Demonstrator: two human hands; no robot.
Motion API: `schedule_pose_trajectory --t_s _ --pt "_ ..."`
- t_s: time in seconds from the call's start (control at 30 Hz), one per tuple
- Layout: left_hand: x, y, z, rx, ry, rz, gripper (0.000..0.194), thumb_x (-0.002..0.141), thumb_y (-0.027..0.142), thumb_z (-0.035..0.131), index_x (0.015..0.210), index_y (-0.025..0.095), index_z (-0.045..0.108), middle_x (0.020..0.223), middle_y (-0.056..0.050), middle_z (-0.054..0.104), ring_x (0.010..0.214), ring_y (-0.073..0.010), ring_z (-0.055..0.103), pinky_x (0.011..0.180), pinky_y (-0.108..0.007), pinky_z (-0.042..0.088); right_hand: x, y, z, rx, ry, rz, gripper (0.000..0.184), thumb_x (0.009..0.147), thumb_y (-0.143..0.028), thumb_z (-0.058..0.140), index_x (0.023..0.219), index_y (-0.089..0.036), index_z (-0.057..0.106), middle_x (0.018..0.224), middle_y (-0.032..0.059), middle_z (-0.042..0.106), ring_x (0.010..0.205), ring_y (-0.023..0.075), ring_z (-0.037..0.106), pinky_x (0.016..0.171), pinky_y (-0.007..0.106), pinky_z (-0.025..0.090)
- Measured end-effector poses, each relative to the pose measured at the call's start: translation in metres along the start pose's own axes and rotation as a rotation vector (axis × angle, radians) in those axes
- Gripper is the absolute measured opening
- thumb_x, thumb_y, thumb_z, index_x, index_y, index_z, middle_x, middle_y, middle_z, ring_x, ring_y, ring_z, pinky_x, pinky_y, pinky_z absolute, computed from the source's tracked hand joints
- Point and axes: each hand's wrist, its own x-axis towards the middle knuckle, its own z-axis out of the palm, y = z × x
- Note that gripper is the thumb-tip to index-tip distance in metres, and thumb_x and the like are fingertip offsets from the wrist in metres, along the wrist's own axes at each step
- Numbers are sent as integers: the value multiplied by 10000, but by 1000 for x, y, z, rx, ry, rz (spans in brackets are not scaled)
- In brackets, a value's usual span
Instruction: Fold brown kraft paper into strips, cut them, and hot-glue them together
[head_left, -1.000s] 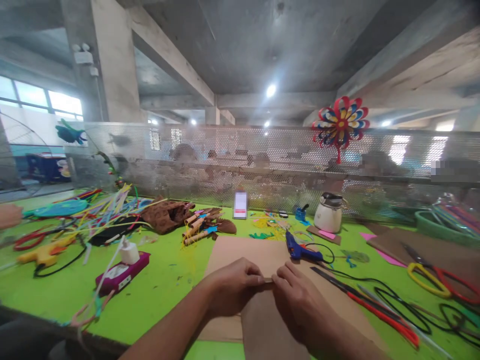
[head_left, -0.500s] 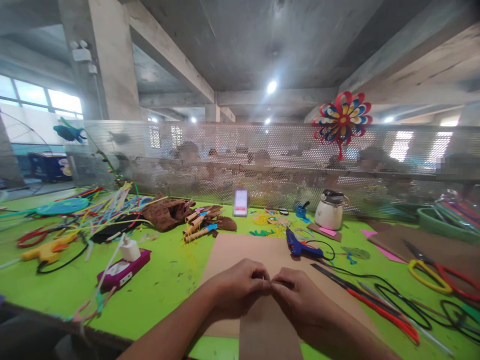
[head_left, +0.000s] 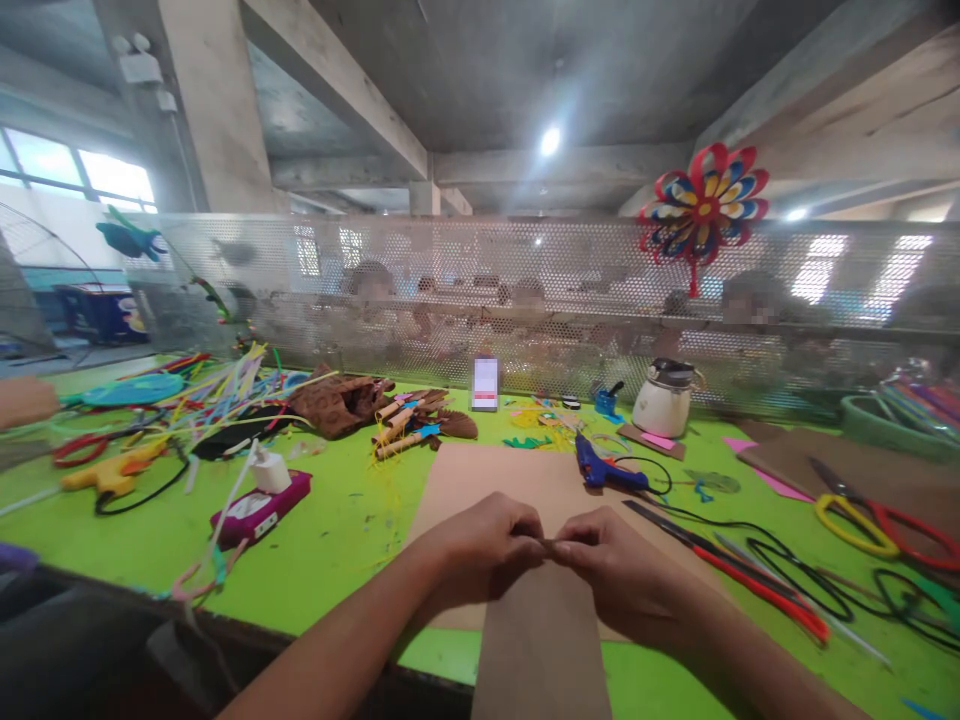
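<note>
Partly hidden behind the fingers, the far end of a brown paper strip [head_left: 544,640] is clamped between thumb and fingers of the left hand [head_left: 499,540] and right hand [head_left: 611,560], whose tips nearly meet; any fold there is hard to make out. From the fingers the strip runs toward the near edge of the counter [head_left: 337,540], cut off below, over a tan sheet [head_left: 487,480] that the forearms partly cover. By the counter's left edge, a co-worker's blurred arm [head_left: 26,402] is cut off.
</note>
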Motion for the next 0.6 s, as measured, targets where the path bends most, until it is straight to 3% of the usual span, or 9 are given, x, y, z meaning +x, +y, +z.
schedule_pose_trajectory --t_s 0.3,0.6 --pt "4 5 9 -33 30 65 264 779 330 525 837 125 680 719 -2 617 670 -122 486 594 -207 369 8 -15 -15 -651 -21 -183 313 800 -445 561 796 -155 678 770 28 640 696 159 525 599 241 409" --pt "-1 0 -2 79 70 -53 268 783 309 489 814 126 683 720 -18 629 633 -127 505 543 -228 342 3 -21 -26 -820 90 -193 283 839 -381 520 729 -153 646 661 8 579 619 130 474 542 223 365"
